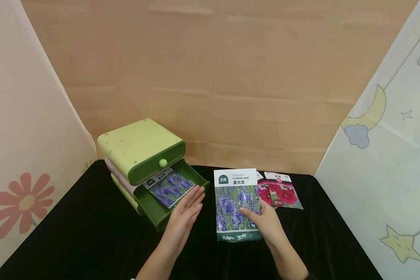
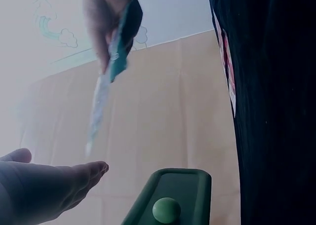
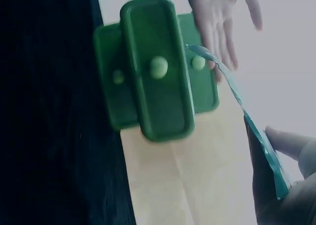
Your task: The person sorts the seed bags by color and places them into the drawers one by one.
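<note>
My right hand pinches a lavender seed packet by its right edge, thumb on the printed front. In the right wrist view this packet appears nearly edge-on. My left hand, fingers straight, is held at the front right of a pulled-out green drawer; whether it touches the drawer I cannot tell. A second lavender packet lies tilted inside that drawer. In the left wrist view my left hand has nothing in its grasp.
The small cabinet has a pale green top and round-knobbed green drawers. Two seed packets with red flowers, one in full view and one partly covered, lie right of the held packet on the black cloth. A brown paper wall stands behind.
</note>
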`<state>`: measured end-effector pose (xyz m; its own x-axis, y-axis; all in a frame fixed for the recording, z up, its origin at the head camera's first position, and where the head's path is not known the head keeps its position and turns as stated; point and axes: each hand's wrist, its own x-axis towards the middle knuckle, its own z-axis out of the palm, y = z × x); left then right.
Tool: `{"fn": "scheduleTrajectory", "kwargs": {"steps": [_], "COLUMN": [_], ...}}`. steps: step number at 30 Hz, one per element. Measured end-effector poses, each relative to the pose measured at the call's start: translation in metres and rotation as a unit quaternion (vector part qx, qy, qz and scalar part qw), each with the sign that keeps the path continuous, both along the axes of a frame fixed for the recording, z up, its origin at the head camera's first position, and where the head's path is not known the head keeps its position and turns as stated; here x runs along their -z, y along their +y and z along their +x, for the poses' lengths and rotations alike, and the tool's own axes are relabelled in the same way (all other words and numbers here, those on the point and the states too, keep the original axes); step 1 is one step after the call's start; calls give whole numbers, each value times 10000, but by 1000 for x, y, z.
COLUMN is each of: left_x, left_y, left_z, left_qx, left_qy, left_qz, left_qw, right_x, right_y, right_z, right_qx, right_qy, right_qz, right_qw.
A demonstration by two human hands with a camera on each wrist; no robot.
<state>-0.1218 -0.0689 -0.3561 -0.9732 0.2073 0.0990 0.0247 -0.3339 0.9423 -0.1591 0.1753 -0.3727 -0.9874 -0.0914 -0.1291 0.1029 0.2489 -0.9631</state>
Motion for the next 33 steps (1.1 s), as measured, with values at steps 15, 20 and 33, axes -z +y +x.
{"fn": "scheduleTrajectory", "kwargs": {"steps": [15,20,33], "left_x": [13,15,21], "left_y": [12,13,16], "left_z": [-3,-4,-4], "left_qx": [-112,-97,180], "left_qy": [-327,-469,-596], "left_qz": [-161,-126,-191], "left_qw": [9993,9988,9979], "right_x": [8,10,8], "right_y": [-19,-21,-22], "right_z": [13,12,12], "right_qx": [-747,-920,-745], "right_qy": [-181,-181,-192], "right_qz": [-740,-811,-752], "right_qw": [9943,9923,9942]}}
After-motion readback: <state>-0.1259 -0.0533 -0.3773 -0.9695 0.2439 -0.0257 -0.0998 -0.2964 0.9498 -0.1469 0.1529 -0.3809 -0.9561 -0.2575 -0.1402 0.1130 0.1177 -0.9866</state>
